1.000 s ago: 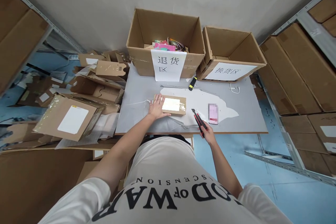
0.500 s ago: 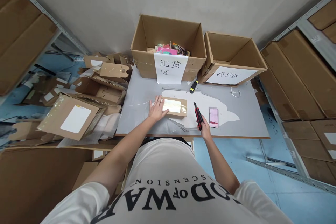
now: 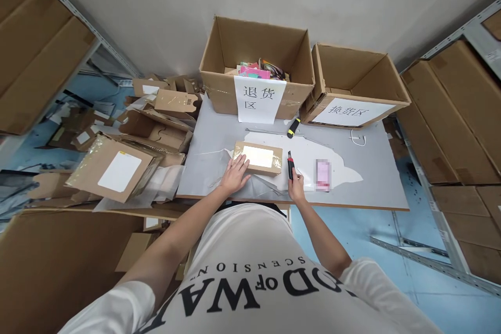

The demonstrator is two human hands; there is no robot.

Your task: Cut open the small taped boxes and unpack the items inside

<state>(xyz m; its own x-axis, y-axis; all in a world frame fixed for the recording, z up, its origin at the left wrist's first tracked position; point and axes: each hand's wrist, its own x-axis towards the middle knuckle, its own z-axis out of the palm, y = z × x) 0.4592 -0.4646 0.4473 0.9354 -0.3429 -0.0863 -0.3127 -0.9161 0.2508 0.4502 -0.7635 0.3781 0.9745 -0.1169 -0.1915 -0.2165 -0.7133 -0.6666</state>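
Observation:
A small taped cardboard box (image 3: pixel 276 163) with a white label (image 3: pixel 258 156) lies on the grey table. My left hand (image 3: pixel 235 174) rests on its near left corner, fingers stretched out and spread. Just right of the box, my right hand (image 3: pixel 296 186) is wrapped around a red and black box cutter (image 3: pixel 290 164), its tip pointing away from me. The cutter and the box are apart. A phone (image 3: pixel 323 175) with a pinkish screen lies right of my right hand. Farther back is a yellow and black cutter (image 3: pixel 293 128).
Two large open cartons stand at the back: one (image 3: pixel 219 93) with colourful packets inside, another (image 3: pixel 352 62) with a paper sign. A white cable (image 3: pixel 357 139) lies at right. Opened boxes (image 3: pixel 156 133) pile up on the left. Shelves of cartons (image 3: pixel 442 115) flank the right.
My right hand has moved left, bringing the box cutter closer to the small box. My left hand has shifted to the box's near corner, and the box has turned slightly. The view has shifted a little.

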